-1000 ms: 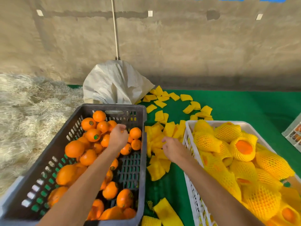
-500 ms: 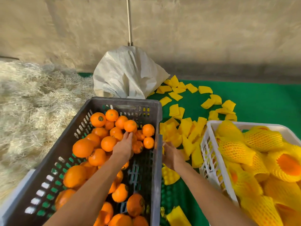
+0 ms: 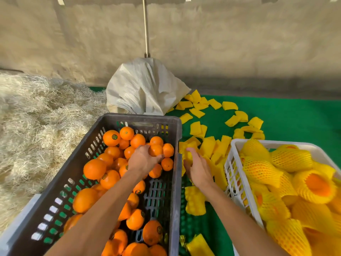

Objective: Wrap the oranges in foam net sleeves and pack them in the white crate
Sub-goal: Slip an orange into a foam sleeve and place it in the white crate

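Observation:
Loose oranges [image 3: 111, 138] fill the dark grey crate [image 3: 140, 119] at the left. My left hand [image 3: 143, 160] reaches into its far right corner, fingers curled around one orange [image 3: 156, 150]. My right hand [image 3: 198, 168] hovers open, holding nothing, just right of the grey crate's rim, over a heap of flat yellow foam net sleeves [image 3: 212, 146] on the green mat. The white crate [image 3: 238, 143] at the right holds several oranges wrapped in yellow net [image 3: 292, 159].
A white woven sack [image 3: 145, 89] and a thin pole [image 3: 146, 26] stand behind the grey crate. Pale straw [image 3: 36, 117] is piled at the left. More sleeves [image 3: 229, 106] are scattered across the green mat [image 3: 287, 117]; one sleeve [image 3: 195, 202] lies between the crates.
My left hand has moved toward the crate's far right corner and closed on an orange. My right hand has lifted off the sleeve heap with fingers spread. The view has shifted left.

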Available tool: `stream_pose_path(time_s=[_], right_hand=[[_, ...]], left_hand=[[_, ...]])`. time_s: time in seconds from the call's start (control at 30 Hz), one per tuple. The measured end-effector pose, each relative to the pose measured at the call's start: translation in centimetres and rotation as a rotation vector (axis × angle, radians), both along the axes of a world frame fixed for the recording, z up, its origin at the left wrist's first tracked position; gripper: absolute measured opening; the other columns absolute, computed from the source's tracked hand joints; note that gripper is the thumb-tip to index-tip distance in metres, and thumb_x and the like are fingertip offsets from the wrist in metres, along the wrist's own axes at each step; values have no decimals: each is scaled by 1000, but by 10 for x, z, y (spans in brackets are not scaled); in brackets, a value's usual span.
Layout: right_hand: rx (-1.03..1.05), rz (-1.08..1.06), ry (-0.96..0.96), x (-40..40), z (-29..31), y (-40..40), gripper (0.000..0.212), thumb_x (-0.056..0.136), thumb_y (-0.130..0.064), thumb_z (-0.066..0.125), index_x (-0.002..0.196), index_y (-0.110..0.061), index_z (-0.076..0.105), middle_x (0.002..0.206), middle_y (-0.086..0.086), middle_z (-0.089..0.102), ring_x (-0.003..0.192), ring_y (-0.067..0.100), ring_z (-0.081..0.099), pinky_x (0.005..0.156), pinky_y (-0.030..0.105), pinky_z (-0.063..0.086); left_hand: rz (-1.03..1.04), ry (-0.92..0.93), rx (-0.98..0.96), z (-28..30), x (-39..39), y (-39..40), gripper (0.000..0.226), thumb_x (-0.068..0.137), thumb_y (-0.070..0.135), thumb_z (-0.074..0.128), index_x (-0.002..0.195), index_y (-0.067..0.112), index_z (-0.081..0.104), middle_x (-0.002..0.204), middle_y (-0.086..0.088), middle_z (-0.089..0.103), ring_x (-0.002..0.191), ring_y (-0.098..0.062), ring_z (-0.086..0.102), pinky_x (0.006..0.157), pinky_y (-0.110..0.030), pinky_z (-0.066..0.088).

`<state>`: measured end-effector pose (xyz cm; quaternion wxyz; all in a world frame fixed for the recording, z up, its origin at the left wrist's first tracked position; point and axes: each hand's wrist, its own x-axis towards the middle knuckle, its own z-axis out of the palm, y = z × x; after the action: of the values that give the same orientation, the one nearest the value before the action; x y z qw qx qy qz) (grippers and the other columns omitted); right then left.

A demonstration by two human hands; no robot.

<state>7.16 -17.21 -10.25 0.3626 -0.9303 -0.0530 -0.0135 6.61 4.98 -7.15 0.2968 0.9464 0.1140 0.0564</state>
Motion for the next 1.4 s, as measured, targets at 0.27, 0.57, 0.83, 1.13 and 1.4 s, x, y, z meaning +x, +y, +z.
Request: stream_pose_path(time_s=[0.27,0.57,0.83,1.13,1.4], right_hand=[[176,-108,-271,-23,72,-11,33,100,-39,64,124,-37,42,70,-5,61,61,8,57,52,24,42],[290,22,-388,-72,112,-35,37,107,-48,41,85,-25,60,78,-9,69,84,-3,65,66,8,43],[356,-42,-138,-75,118,-47,43,99,-26,65,141,-33,59,97,-4,75,89,19,72,78,32,62],[102,-141,-309,-78,115,-57,4,97,-22,65,100,-21,68,97,-1,67,90,20,62,81,43,55],[-408,-130,-152,-70,103,-62,93,79,-56,75,152,-21,30,171,9,10,146,33,38,105,46,48]], left_hand=[[47,-361,-770,72,-34,-62,30,90,50,75,79,22,69,69,-1,72,67,-18,72,57,-34,52],[19,-257,-1210,75,-70,-117,51,98,55,59,103,6,74,95,-4,78,101,-16,73,82,-40,64],[-105,-229,-1354,82,-83,-130,48,102,41,57,127,0,62,122,-19,71,117,-30,69,97,-50,58],[-175,-224,-1261,74,-83,-136,52,93,53,62,122,10,65,120,-11,72,116,-23,69,96,-45,59],[-440,96,-1248,79,-87,-132,60,88,64,64,133,24,67,130,-1,70,124,-21,64,107,-56,49]])
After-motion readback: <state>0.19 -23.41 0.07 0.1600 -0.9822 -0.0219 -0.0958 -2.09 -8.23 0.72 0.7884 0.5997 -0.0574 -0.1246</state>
